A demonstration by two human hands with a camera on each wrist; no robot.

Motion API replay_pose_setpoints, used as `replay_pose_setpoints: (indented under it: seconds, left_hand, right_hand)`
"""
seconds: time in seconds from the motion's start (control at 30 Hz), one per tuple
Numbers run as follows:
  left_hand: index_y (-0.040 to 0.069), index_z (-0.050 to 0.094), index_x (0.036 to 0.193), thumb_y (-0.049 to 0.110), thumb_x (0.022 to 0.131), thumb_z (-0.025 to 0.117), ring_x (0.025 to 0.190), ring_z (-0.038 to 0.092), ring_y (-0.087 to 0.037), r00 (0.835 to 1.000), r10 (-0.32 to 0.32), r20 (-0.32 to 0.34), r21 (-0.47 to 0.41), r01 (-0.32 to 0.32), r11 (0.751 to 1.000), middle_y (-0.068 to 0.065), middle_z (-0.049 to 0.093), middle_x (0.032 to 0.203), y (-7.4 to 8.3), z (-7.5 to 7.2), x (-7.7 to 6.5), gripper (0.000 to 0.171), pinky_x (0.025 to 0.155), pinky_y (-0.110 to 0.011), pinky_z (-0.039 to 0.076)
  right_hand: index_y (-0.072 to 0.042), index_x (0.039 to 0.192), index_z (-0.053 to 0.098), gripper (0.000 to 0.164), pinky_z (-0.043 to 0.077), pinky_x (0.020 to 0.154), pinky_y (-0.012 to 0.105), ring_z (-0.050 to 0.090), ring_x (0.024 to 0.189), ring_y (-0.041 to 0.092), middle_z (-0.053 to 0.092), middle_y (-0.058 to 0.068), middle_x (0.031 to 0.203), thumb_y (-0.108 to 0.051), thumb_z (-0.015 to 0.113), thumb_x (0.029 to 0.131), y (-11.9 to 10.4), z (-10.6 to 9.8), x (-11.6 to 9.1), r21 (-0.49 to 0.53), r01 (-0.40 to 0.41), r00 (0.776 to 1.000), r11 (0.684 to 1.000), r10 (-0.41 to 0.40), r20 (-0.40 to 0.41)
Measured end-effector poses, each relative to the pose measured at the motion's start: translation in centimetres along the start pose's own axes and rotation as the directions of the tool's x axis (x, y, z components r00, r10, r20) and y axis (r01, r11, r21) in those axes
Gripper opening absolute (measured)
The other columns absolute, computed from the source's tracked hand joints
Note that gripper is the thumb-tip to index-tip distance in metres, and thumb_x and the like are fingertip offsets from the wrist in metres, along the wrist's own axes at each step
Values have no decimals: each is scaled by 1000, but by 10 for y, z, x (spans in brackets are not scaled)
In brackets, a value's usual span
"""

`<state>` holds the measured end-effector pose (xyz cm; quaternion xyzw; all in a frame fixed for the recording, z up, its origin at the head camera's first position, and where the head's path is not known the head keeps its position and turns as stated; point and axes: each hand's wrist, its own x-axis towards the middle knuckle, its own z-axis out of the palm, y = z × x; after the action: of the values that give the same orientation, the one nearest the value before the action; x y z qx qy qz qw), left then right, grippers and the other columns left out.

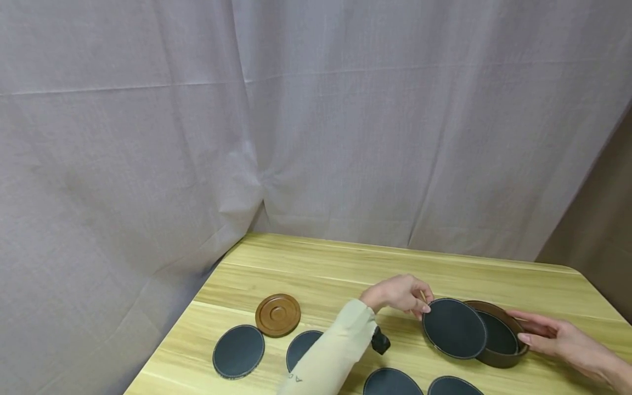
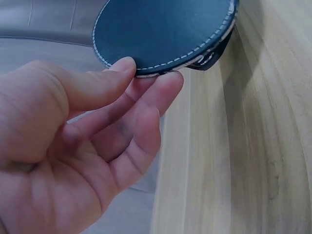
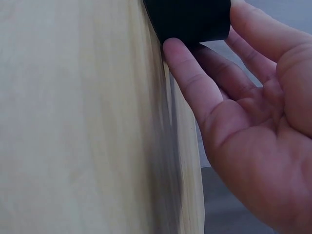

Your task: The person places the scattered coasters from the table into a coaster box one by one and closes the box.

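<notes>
My left hand (image 1: 402, 294) pinches the edge of a round black coaster (image 1: 455, 328) with light stitching round its rim. In the left wrist view, the thumb lies on top of this coaster (image 2: 161, 34) and fingertips are beneath it. The coaster is tilted and overlaps the left side of a round brown coaster holder (image 1: 500, 359). Inside the holder lies another dark stitched disc (image 1: 498, 333). From the right, my right hand (image 1: 563, 343) grips the holder's side wall, thumb near the rim. Only the dark outer wall of the holder (image 3: 190, 19) shows in the right wrist view.
Toward the left of the wooden table (image 1: 345, 263) lie a black coaster (image 1: 239, 351) and a brown wooden disc (image 1: 278, 315) with ring grooves. My left sleeve partly covers another coaster (image 1: 301, 346). Two more coasters (image 1: 392, 383) are cut off at the bottom. Grey curtains hang behind.
</notes>
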<state>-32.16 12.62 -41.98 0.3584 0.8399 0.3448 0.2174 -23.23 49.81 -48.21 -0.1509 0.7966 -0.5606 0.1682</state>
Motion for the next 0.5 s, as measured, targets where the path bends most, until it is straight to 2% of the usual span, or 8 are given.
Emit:
replay_pose_setpoints:
  seconds: [0.17,0.33,0.4,0.5]
  left_hand:
    - [11,63,95,7,93,65,70,72,-13,999,27,-32,-86,-30,996,0,70,73,0,4,6,5,58,-22,54]
    - [10,63,94,7,93,66,65,69,-8,996,36,-85,-77,-43,996,1,70,75,6,7,9,4,58,-21,55]
    - [9,62,93,8,93,66,67,71,-10,994,38,-106,-89,-48,995,0,72,75,8,9,11,3,59,-23,56]
    - [6,62,92,7,95,64,73,74,-16,990,38,-133,-158,-59,986,-3,73,77,10,14,14,4,61,-27,58]
  right_hand:
    - [-1,152,27,53,53,87,17,48,116,-18,52,-36,129,-6,45,103,0,0,0,-2,-5,1000,1000,5,-12]
    - [-1,152,28,53,52,86,16,47,115,-20,51,-38,129,-8,46,104,-1,0,2,-7,-12,1000,1000,11,-13]
    - [-1,152,28,52,53,87,17,46,116,-21,50,-38,129,-7,46,104,-2,0,3,-8,-8,1000,1000,7,-8]
    - [-11,152,35,50,53,87,17,47,116,-20,52,-36,129,-6,45,103,-1,0,3,9,-1,1000,1000,1,-3]
